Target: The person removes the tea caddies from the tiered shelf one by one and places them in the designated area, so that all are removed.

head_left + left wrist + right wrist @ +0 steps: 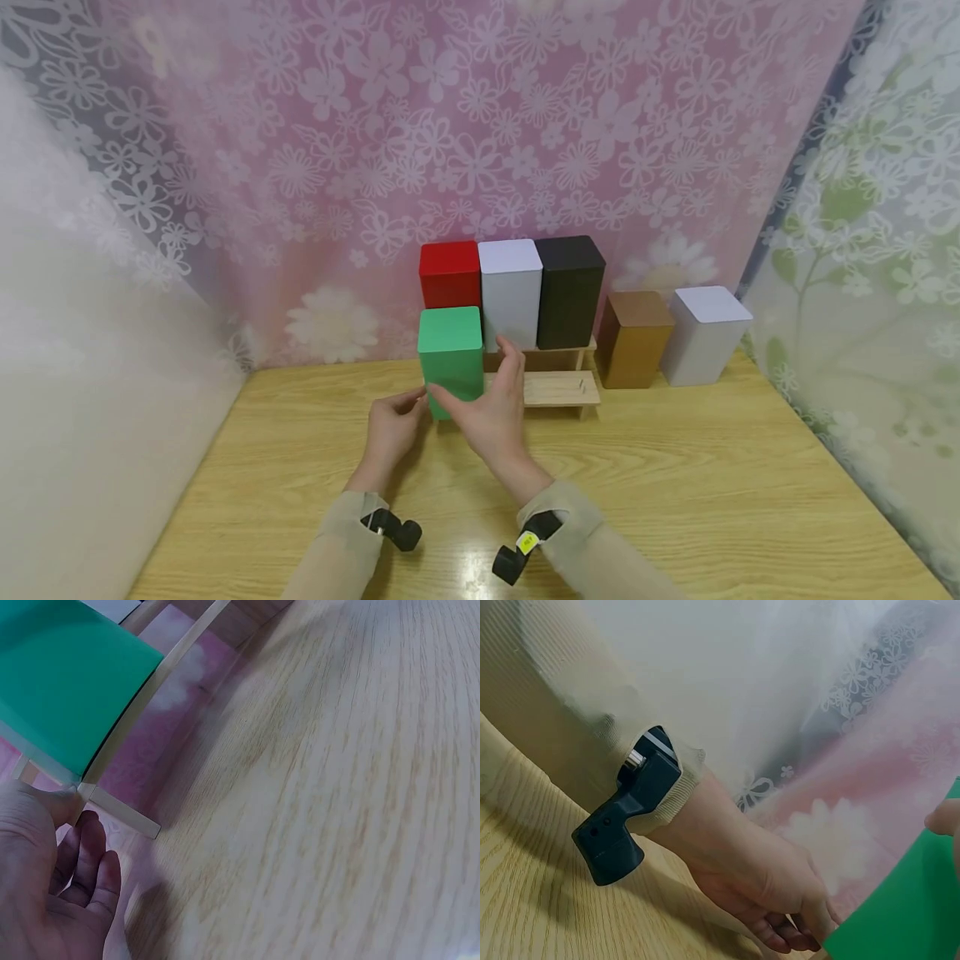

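A green box [452,350] stands upright at the left end of the low front tier of a small wooden two-tier stand [551,389]. My left hand [392,433] is at the stand's front left corner; in the left wrist view its thumb and forefinger pinch the wooden edge [124,735] just under the box. My right hand [495,421] is spread before the green box, thumb across its front face, the other fingers extended past its right side. From above, a gap shows between those fingers and the box.
Red [450,275], white [512,292] and black [566,292] boxes stand in a row on the upper tier. Right of the stand, a brown box [636,337] and another white box [705,333] are on the wooden table [675,483]. Flowered curtains [480,125] hang behind and beside the table.
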`<control>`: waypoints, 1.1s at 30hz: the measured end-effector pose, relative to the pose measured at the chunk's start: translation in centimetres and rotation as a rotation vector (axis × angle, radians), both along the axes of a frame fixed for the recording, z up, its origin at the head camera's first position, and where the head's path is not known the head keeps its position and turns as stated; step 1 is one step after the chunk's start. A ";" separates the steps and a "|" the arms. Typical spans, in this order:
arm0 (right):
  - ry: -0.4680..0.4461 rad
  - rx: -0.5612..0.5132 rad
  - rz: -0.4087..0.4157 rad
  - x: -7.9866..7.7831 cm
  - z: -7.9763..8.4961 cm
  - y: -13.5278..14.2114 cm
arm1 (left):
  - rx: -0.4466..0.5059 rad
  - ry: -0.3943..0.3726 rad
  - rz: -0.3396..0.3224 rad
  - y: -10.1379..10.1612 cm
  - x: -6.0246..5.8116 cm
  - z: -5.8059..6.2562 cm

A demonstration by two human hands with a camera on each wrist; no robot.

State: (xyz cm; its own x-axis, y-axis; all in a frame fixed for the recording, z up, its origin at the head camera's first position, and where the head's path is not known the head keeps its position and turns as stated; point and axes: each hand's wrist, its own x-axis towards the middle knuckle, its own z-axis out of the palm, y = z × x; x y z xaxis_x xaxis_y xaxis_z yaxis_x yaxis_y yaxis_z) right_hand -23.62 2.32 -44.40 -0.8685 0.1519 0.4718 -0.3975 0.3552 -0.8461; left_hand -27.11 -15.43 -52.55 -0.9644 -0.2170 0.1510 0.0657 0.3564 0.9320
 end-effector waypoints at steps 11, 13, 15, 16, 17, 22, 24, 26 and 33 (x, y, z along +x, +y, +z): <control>0.000 0.012 -0.071 -0.5 -0.3 -2.0 | -0.013 0.004 0.004 -0.1 0.0 -0.3; -0.009 0.007 -0.083 -0.6 -0.4 -2.1 | -0.012 0.007 -0.002 -0.2 0.0 -0.3; -0.014 0.006 -0.090 -0.7 -0.5 -2.3 | -0.008 0.004 -0.006 -0.2 -0.1 -0.3; -0.016 0.008 -0.093 -0.8 -0.6 -2.3 | -0.009 0.006 -0.006 -0.2 -0.1 -0.3; -0.018 0.010 -0.096 -0.9 -0.6 -2.4 | -0.011 0.009 -0.005 -0.2 -0.2 -0.3; -0.021 0.014 -0.103 -1.1 -1.0 -2.5 | -0.013 0.011 -0.003 -0.2 -0.3 -0.3; -0.026 0.013 -0.102 -1.2 -1.1 -2.6 | -0.010 0.007 -0.002 -0.2 -0.3 -0.3; -0.034 0.013 -0.102 -1.2 -1.2 -2.7 | -0.007 0.009 -0.002 -0.2 -0.3 -0.3; -0.067 0.020 -0.102 -1.2 -1.1 -2.8 | -0.008 -0.001 0.001 -0.1 -0.2 -0.1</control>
